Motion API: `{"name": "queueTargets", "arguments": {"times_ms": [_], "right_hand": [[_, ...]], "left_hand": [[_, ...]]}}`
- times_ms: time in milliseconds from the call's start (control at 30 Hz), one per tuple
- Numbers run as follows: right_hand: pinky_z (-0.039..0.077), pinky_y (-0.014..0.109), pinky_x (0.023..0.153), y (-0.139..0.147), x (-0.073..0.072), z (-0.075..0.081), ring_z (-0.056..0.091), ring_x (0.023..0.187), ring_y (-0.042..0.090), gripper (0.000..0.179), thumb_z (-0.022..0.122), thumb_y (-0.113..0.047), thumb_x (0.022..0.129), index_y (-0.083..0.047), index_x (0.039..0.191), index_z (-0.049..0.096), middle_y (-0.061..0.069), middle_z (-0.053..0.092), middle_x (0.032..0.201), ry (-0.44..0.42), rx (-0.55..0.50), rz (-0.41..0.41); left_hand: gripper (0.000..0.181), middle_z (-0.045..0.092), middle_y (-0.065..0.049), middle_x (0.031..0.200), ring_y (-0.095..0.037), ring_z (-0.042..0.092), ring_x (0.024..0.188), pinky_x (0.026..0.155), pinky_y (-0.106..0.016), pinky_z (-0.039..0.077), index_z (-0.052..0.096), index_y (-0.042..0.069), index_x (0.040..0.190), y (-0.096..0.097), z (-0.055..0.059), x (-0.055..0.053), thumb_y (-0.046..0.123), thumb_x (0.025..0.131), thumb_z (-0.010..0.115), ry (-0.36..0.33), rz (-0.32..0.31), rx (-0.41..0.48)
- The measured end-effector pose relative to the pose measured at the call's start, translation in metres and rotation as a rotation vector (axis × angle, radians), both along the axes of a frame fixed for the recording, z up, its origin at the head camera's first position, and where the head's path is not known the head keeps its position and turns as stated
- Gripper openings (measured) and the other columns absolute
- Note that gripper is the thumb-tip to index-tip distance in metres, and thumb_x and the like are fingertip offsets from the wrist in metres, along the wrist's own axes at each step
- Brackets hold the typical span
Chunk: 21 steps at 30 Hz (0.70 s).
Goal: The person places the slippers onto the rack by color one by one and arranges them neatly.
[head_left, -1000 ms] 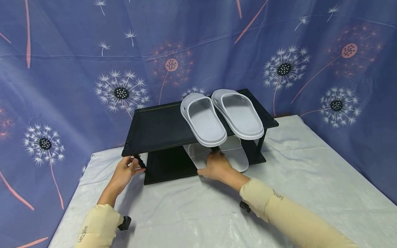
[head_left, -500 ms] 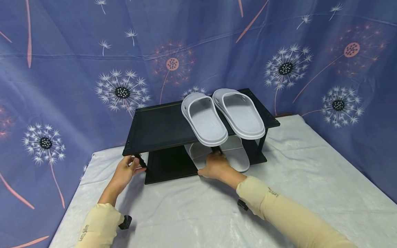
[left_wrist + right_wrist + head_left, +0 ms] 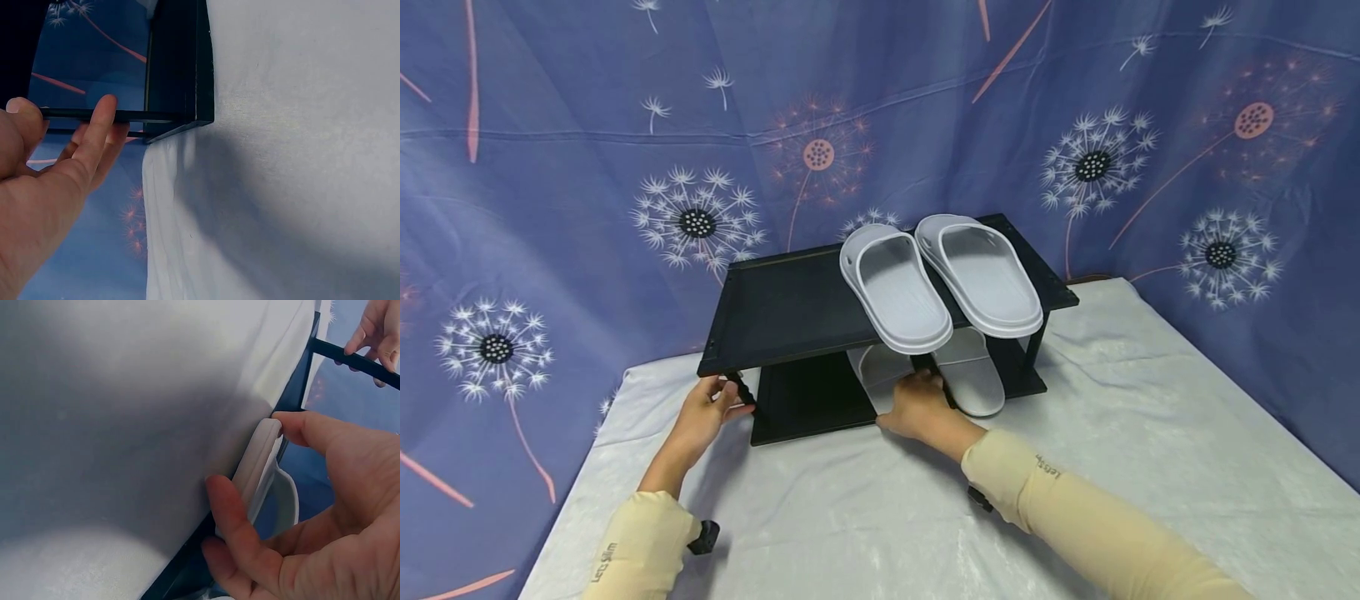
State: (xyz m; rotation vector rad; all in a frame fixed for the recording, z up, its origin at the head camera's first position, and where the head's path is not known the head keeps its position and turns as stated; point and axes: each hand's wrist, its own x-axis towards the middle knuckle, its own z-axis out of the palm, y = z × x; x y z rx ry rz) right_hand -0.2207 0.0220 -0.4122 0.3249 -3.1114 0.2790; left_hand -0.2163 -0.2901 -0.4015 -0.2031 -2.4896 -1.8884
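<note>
A black two-tier shoe rack (image 3: 786,304) stands on the white cloth. Two pale grey slippers (image 3: 898,292) sit side by side on its upper shelf, toes to the front. My left hand (image 3: 698,417) grips the front left post (image 3: 140,116), thumb on one side and fingers on the other. On the lower shelf, my right hand (image 3: 919,408) holds the left grey slipper (image 3: 253,465) by its toe end, thumb at one edge and fingers at the other. The right lower slipper (image 3: 977,387) lies beside it, apart from the hand. The upper shelf hides their backs.
A white cloth (image 3: 842,517) covers the table under the rack. Behind hangs a blue curtain (image 3: 925,125) with dandelion prints, close to the rack's back edge. The upper shelf overhangs the right hand's working space.
My right hand has shifted slightly left, and a dark gap now shows between it and the right lower slipper. The left hand keeps its grip on the post.
</note>
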Motion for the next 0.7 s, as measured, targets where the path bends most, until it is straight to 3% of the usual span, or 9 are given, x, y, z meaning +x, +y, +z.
{"name": "queueTargets", "arguments": {"times_ms": [267, 500, 700], "right_hand": [[0.037, 0.037, 0.058, -0.0037, 0.0022, -0.0031, 0.047, 0.073, 0.031, 0.073, 0.065, -0.058, 0.064, 0.011, 0.090, 0.060, 0.022, 0.048, 0.085, 0.002, 0.029, 0.018], [0.038, 0.037, 0.059, -0.0052, 0.0028, -0.0041, 0.048, 0.072, 0.031, 0.078, 0.062, -0.060, 0.067, 0.012, 0.096, 0.058, 0.024, 0.049, 0.089, -0.013, 0.042, 0.016], [0.042, 0.038, 0.065, -0.0047, 0.0034, -0.0029, 0.049, 0.080, 0.034, 0.086, 0.058, -0.064, 0.068, 0.013, 0.104, 0.055, 0.028, 0.048, 0.100, -0.045, 0.045, 0.009]], "left_hand": [[0.036, 0.032, -0.016, 0.100, -0.042, 0.054, 0.093, 0.082, -0.041, 0.052, 0.031, 0.009, 0.128, 0.0007, 0.0008, 0.0005, 0.020, 0.094, 0.038, 0.000, 0.000, -0.009], [0.032, 0.032, -0.017, 0.099, -0.041, 0.054, 0.090, 0.082, -0.041, 0.052, 0.033, 0.004, 0.124, 0.0001, 0.0003, 0.0010, 0.017, 0.094, 0.037, 0.003, -0.004, -0.005], [0.031, 0.033, -0.017, 0.099, -0.042, 0.054, 0.091, 0.082, -0.041, 0.052, 0.034, 0.009, 0.124, 0.0000, 0.0016, 0.0012, 0.018, 0.094, 0.038, 0.013, -0.004, -0.004]]}}
